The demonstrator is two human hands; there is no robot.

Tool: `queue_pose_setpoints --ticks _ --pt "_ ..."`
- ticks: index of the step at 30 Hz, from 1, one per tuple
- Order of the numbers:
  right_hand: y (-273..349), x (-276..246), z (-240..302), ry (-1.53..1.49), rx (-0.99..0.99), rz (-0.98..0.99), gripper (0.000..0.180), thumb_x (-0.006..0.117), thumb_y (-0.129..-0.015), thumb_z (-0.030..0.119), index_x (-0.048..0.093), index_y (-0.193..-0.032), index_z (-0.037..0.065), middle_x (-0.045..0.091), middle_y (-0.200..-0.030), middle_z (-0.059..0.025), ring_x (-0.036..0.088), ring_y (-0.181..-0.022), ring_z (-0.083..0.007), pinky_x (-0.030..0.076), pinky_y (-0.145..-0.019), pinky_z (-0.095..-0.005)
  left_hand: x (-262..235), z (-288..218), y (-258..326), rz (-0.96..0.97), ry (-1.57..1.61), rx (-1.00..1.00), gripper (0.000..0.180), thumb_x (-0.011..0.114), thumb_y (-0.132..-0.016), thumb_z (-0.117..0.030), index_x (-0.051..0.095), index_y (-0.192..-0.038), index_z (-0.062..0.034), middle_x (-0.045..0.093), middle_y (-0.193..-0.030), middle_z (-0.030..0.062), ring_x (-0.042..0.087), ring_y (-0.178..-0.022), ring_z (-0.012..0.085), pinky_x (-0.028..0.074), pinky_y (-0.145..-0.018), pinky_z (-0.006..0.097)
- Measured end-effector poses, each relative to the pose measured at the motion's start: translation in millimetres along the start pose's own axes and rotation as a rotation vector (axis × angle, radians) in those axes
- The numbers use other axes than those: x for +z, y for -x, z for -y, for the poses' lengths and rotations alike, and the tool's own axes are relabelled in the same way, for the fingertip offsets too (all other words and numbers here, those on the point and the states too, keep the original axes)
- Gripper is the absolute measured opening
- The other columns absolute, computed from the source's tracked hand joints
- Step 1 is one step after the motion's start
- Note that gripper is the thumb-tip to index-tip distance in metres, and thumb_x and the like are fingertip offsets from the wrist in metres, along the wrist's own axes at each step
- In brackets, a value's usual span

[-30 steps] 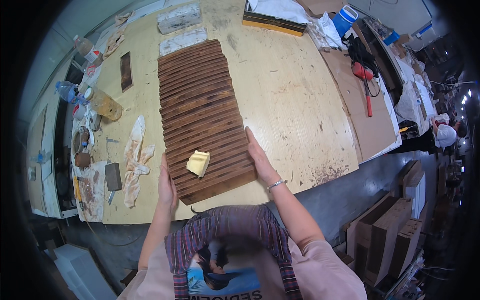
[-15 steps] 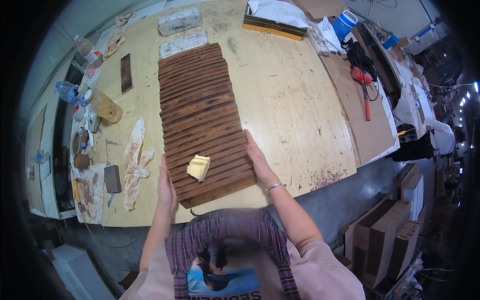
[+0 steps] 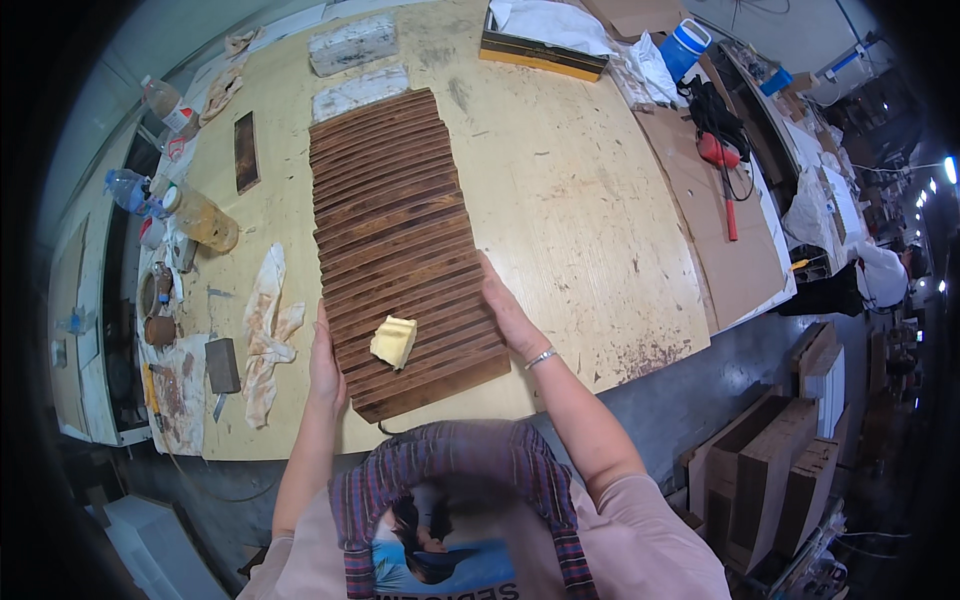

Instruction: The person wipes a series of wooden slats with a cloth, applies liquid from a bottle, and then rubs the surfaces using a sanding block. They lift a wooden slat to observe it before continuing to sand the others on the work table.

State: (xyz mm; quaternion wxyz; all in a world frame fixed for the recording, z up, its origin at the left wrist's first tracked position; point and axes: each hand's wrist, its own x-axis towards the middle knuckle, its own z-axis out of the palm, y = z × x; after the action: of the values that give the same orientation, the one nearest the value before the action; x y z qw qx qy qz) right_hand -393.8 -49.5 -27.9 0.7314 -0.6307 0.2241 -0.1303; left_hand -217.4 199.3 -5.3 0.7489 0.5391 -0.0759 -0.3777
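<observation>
A long row of dark brown wooden strips (image 3: 395,220), packed side by side, runs from near me to the far part of the table. Their ends form slightly uneven sides. Flat along the left side of the row, toward its near end, lies my left hand (image 3: 326,368), fingers stretched out. My right hand (image 3: 508,315) rests against the right side, its fingers also extended and pointing away from me. A torn yellow sponge (image 3: 394,342) sits on top of the strips between my hands. The undersides of the strips are hidden.
Left of the row are a stained rag (image 3: 265,340), a grey-brown block (image 3: 222,366), a jar of amber liquid (image 3: 205,220) and a dark flat strip (image 3: 246,152). Wrapped blocks (image 3: 352,45) stand beyond the row. At right, cardboard (image 3: 705,190) carries a red-handled tool (image 3: 728,200).
Both hands have slid slightly farther along the sides of the row. The whole view has shifted a little; the strips and sponge keep their arrangement.
</observation>
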Motion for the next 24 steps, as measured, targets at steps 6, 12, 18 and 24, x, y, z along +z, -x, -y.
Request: queue_pose_setpoints --ticks 6,12,18,24 --pt "-1 2 2 0.042 -0.007 -0.018 0.098 0.04 -0.097 0.07 0.01 -0.159 0.001 0.014 -0.166 -0.02 0.009 -0.155 -0.0298 0.009 -0.124 -0.0367 -2 3 0 0.017 -0.06 0.02 0.062 0.024 -0.11 -0.043 0.015 -0.161 -0.0077 0.025 -0.164 0.0099 0.03 -0.148 0.0237 0.027 -0.122 0.038" --pt "-4 3 12 -0.01 0.007 -0.056 0.09 0.038 -0.102 0.063 0.011 -0.159 -0.001 0.014 -0.167 -0.0171 0.01 -0.155 -0.027 0.009 -0.124 -0.0355 -8 3 -8 0.004 -0.027 0.022 0.064 0.023 -0.11 -0.046 0.014 -0.16 -0.0066 0.024 -0.164 0.0107 0.027 -0.15 0.025 0.023 -0.123 0.039" --pt "-20 3 17 -0.032 0.039 -0.055 0.086 0.035 -0.104 0.06 0.01 -0.16 0.001 0.013 -0.167 -0.0147 0.01 -0.155 -0.0253 0.01 -0.124 -0.0355 -8 -2 -16 0.006 -0.024 -0.008 0.067 0.021 -0.109 -0.049 0.011 -0.161 -0.0072 0.023 -0.165 0.0108 0.026 -0.15 0.0257 0.023 -0.123 0.04" --pt "-26 0 10 -0.059 0.047 -0.017 0.087 0.035 -0.102 0.063 0.01 -0.16 0.002 0.016 -0.167 -0.0133 0.013 -0.154 -0.0245 0.012 -0.124 -0.0353 -1 -5 -18 0.028 0.008 -0.014 0.066 0.021 -0.109 -0.048 0.011 -0.161 -0.0075 0.024 -0.164 0.0101 0.028 -0.149 0.0247 0.024 -0.123 0.039"
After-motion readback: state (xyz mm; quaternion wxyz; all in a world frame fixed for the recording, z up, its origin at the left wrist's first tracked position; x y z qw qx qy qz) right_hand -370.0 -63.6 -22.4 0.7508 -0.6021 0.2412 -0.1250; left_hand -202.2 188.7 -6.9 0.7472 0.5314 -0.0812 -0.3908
